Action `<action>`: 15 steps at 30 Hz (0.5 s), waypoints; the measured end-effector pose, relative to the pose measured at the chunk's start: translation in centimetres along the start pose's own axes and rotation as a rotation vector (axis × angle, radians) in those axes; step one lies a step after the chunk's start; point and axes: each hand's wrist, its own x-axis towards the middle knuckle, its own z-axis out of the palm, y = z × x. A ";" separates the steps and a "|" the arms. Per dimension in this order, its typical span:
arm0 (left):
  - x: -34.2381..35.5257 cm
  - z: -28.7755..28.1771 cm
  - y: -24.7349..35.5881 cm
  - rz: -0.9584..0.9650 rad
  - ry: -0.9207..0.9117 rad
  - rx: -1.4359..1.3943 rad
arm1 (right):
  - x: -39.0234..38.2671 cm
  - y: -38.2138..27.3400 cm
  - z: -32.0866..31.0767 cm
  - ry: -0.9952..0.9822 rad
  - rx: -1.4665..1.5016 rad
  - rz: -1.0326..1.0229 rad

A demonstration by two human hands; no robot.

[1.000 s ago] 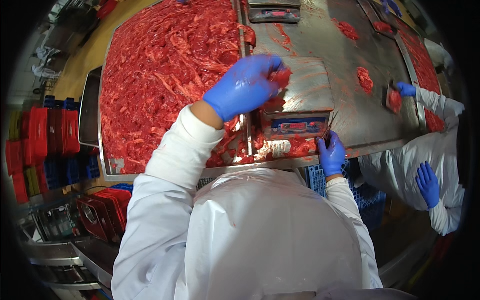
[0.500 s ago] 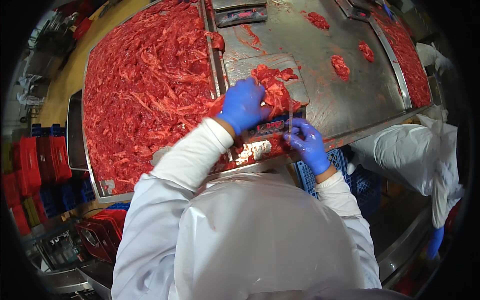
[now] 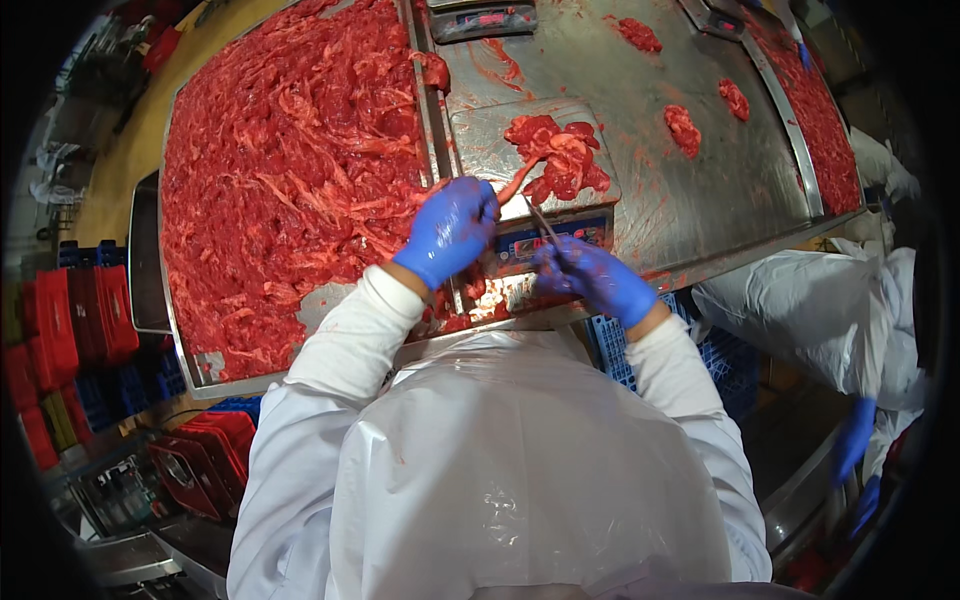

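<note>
My left hand (image 3: 445, 232), in a blue glove, is closed on one end of a strip of raw red meat (image 3: 517, 182). The strip stretches to a heap of meat (image 3: 568, 158) on the steel platform of a scale (image 3: 482, 130). My right hand (image 3: 602, 284), gloved in blue too, grips a slim knife (image 3: 543, 222); its handle is mostly hidden by the fingers. The blade points up and left, its tip close to the strip; whether it touches cannot be told. Beneath the blade lies the scale's lit display panel (image 3: 530, 243).
Left of a metal divider (image 3: 432, 120), a wide tray of raw meat (image 3: 290, 170) spreads out. Several loose meat pieces (image 3: 683, 132) lie on the steel table (image 3: 720, 190). Another scale (image 3: 485, 20) stands at the back. Blue crates (image 3: 728, 365) and a co-worker's white sleeve (image 3: 790, 300) are at right.
My left hand has drawn back left and down from the heap, with a meat strip now stretched from it. My right hand has shifted slightly left, and the knife now tilts toward the strip.
</note>
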 end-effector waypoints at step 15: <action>-11.2 -11.9 -15.1 -0.535 0.415 0.652 | -6.0 0.5 -3.4 0.304 -0.472 -0.270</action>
